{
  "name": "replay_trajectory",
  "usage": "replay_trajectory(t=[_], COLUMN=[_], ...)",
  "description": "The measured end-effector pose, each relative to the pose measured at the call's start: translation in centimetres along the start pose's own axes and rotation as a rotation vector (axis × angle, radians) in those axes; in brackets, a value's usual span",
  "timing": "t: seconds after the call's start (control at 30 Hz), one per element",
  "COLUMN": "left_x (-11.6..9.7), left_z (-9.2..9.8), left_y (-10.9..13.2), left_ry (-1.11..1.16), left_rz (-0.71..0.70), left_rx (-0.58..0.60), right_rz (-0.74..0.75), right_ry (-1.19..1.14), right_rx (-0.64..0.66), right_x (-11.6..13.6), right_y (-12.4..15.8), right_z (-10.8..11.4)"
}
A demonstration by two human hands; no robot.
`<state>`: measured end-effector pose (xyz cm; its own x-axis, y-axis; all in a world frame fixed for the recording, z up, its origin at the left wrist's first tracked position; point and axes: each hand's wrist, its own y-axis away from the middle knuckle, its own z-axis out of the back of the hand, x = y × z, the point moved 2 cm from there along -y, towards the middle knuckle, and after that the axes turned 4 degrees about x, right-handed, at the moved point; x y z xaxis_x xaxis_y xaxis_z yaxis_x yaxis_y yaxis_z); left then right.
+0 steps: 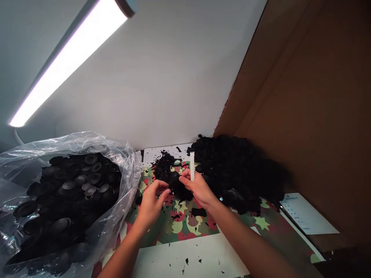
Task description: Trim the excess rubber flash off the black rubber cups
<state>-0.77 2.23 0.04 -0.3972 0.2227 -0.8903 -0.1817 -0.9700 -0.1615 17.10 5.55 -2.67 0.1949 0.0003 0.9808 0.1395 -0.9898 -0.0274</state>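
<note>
My right hand [198, 188] is closed around a flat white stick [192, 164], which points up out of the fist; its lower end is hidden by the fingers. My left hand [153, 199] is beside it on the left, fingers curved, with a gap between thumb and forefinger. Nothing can be made out for certain in that gap. Between the hands, and behind the fingertips, are dark black scraps [181, 191] that blend together, so whether either hand touches one is unclear. A loose black piece [198, 212] lies just below my right hand.
On the left, a clear plastic bag [131, 166] holds many black ribbed rubber-like parts [69, 189]. A large heap of black scraps [240, 170] is on the right, against a cardboard panel [304, 108]. White sheets [185, 255] lie on the star-patterned surface [262, 223]. A tube lamp [69, 58] shines above.
</note>
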Motion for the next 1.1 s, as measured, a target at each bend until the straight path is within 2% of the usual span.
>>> replay_trajectory(t=[0.07, 0.13, 0.23, 0.33, 0.4, 0.53, 0.67, 0.77, 0.87, 0.93, 1.03, 1.1], left_x=[0.0, 0.0, 0.3, 1.0, 1.3, 1.1, 0.7, 0.9, 1.1, 1.2, 1.1, 1.1], left_z=[-0.6, -1.0, -1.6, -2.0, -2.0, -1.2, -0.3, -0.2, -0.4, -0.5, -0.5, -0.5], left_y=[0.2, 0.4, 0.5, 0.5, 0.4, 0.5, 0.8, 0.9, 0.8, 0.8, 0.8, 0.8], left_ry=[0.119, 0.238, 0.468, 0.579, 0.551, 0.453, 0.283, 0.207, 0.193, 0.209, 0.280, 0.320], left_rz=[0.019, 0.054, 0.144, 0.250, 0.271, 0.186, 0.137, 0.087, 0.048, 0.048, 0.101, 0.145], left_rx=[-0.045, -0.075, -0.079, -0.043, -0.035, -0.079, -0.190, -0.201, -0.166, -0.147, -0.177, -0.216], right_rz=[-0.026, 0.024, 0.160, 0.276, 0.338, 0.379, 0.337, 0.234, 0.105, 0.070, 0.112, 0.181], right_ry=[-0.090, -0.087, 0.024, 0.145, 0.235, 0.313, 0.244, 0.255, 0.241, 0.215, 0.220, 0.243], right_rx=[-0.003, -0.029, -0.056, -0.009, 0.043, 0.104, -0.004, -0.034, 0.012, 0.037, 0.038, -0.023], right_x=[-0.3, -0.5, -0.6, -0.6, -0.5, -0.3, -0.1, -0.2, -0.5, -0.6, -0.6, -0.3], right_y=[0.2, 0.4, 0.6, 1.0, 1.4, 1.8, 1.6, 1.3, 1.3, 1.4, 1.5, 1.5], right_z=[-0.5, -0.9, -1.3, -1.6, -1.7, -1.7, -1.4, -1.6, -2.0, -2.3, -2.4, -2.2])
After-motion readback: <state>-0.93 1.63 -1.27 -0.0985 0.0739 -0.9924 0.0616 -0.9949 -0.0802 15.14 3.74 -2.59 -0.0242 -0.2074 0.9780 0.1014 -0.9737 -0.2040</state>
